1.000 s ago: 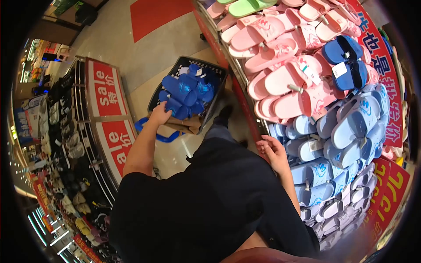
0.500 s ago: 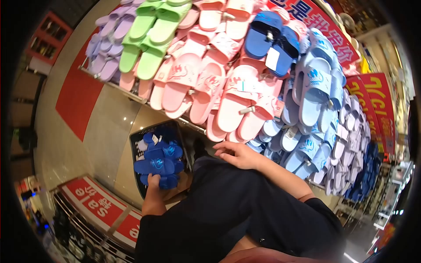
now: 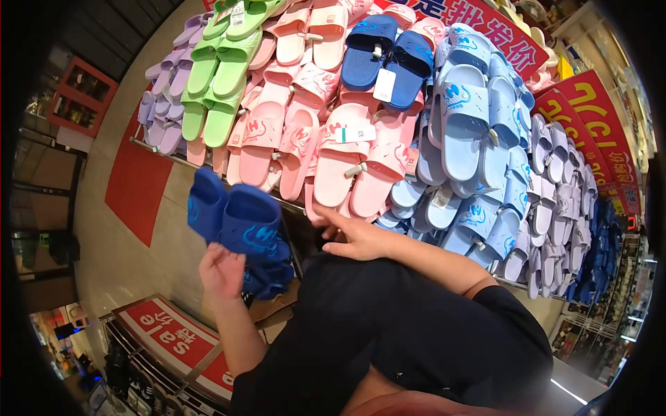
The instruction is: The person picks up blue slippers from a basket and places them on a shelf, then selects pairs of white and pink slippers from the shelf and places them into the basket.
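A pair of dark blue slide slippers (image 3: pixel 251 213) with light blue prints is lifted in my left hand (image 3: pixel 223 272), which grips it at the lower end. Below it, more dark blue slippers (image 3: pixel 269 279) lie in a box on the floor, partly hidden by the lifted pair. My right hand (image 3: pixel 355 237) has its fingers extended and apart, with nothing in it. Its fingertips are right at the lower edge of the display, beside the pink slippers (image 3: pixel 336 182).
Green slippers (image 3: pixel 225 66), light blue slippers (image 3: pixel 466 132) and lilac slippers (image 3: pixel 551 197) are stacked on the sloping display. One dark blue pair (image 3: pixel 390 59) lies atop the pink ones. A red sale sign (image 3: pixel 170 336) stands at lower left; a red mat (image 3: pixel 142 191) covers some floor.
My left hand has raised a blue slipper pair up out of the floor box. My right hand stays by the display edge, its fingers slightly more spread. The view has shifted a little.
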{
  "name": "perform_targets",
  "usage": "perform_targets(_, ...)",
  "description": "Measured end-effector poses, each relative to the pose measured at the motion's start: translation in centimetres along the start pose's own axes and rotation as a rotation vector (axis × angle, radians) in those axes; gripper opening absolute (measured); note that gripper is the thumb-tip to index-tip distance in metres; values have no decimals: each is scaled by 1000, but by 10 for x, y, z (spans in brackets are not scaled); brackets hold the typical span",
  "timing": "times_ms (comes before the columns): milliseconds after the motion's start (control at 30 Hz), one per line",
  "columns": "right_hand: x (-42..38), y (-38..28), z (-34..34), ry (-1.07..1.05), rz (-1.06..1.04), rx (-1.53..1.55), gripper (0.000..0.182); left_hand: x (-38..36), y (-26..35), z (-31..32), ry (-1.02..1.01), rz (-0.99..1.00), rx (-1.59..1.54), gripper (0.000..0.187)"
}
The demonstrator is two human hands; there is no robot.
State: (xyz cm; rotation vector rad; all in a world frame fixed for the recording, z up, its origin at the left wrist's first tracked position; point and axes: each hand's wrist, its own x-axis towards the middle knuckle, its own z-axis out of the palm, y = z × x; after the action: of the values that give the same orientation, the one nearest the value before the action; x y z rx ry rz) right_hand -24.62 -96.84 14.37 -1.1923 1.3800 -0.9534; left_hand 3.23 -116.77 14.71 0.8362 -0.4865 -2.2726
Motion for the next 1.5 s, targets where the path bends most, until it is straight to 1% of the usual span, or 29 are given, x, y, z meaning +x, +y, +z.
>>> perform_targets(67, -3, -8, -3, 125, -139, -37, 92, 6, -25, 60, -229, -46, -63, 39)
perform_targets(133, -4, -9, -9, 265, -332, -54, 104, 10, -55, 131, -324, -74, -2, 53)
perform_targets(200, 0, -10, -25, 705, -464, -40, 98, 18, -83, 187, -444, -71, 74, 60)
perform_targets(233, -6, -21, -43, 726, -418, 201, 91, 26, -92, 206, -485, -99, 135, 56)
perform_targets(267, -5, -22, -71, 859, -448, 44, 83, 37, -98, 223, -524, -124, 195, 51)
perform_targets(300, -4, -31, -91, 939, -509, 100, 77, 54, -105, 239, -544, -140, 253, 45)
perform_targets(333, 3, -20, -114, 1076, -466, -61, 75, 77, -111, 252, -560, -162, 313, 41)
perform_targets(367, 10, -10, -133, 1162, -329, -226, 75, 104, -117, 262, -534, -236, 323, 37)
perform_targets(400, 18, 0, -149, 1184, -240, -313, 78, 133, -125, 269, -507, -311, 334, 33)
perform_targets(467, 33, 19, -162, 1271, -121, -722, 80, 192, -146, 271, -535, -530, 340, 21)
perform_targets(500, 40, 26, -163, 1195, -132, -677, 78, 199, -162, 272, -402, -492, 440, 16)
perform_targets(533, 39, 20, -155, 1100, 6, -778, 76, 199, -165, 272, -373, -364, 679, 15)
perform_targets(600, 47, 34, -149, 1163, -1, -948, 78, 195, -165, 264, -426, -321, 651, 10)
perform_targets(667, 49, 44, -148, 1181, -45, -1060, 81, 192, -176, 247, -463, -117, 727, 23)
perform_targets(733, 53, 56, -152, 1200, -62, -1126, 85, 150, -195, 216, -495, 263, 461, 37)
perform_targets(767, 50, 50, -149, 1178, 42, -1147, 87, 124, -195, 197, -519, 312, 483, 44)
perform_targets(800, 49, 46, -147, 1184, 63, -1138, 88, 97, -191, 177, -541, 358, 511, 51)
perform_targets(867, 41, 42, -142, 1244, -81, -1229, 81, 46, -172, 128, -463, 353, 833, 46)
perform_targets(900, 35, 28, -131, 1239, -130, -1200, 78, 30, -166, 98, -404, 415, 924, 41)
perform_targets(933, 31, 16, -113, 1223, -194, -1141, 74, 19, -162, 65, -350, 468, 1018, 36)
perform_targets(1000, 31, -3, -75, 1119, -284, -1055, 63, 10, -152, -3, -127, 529, 1192, 26)
perform_targets(1067, 44, -11, -35, 946, -542, -939, 53, 7, -148, -77, 172, 468, 1268, 22)
perform_targets(1133, 59, -11, -1, 532, -561, -709, 42, 12, -153, -158, 486, 359, 1181, 18)
perform_targets(1200, 87, -15, 36, 53, -489, -566, 35, 18, -153, -236, 789, 138, 1225, 27)
perform_targets(1267, 118, -2, 64, -296, -450, -582, 34, 14, -135, -248, 1046, -169, 1613, 44)
perform_targets(1333, 136, 14, 85, -440, -458, -666, 32, 16, -136, -286, 1314, -163, 1549, 58)
perform_targets(1367, 142, 22, 92, -511, -460, -709, 32, 17, -136, -307, 1378, -266, 1464, 67)
perform_targets(1467, 150, 43, 105, -607, -321, -710, 30, 18, -139, -374, 1320, -326, 1028, 75)
perform_targets(1500, 151, 50, 107, -591, -299, -687, 29, 17, -147, -398, 1272, -249, 988, 74)
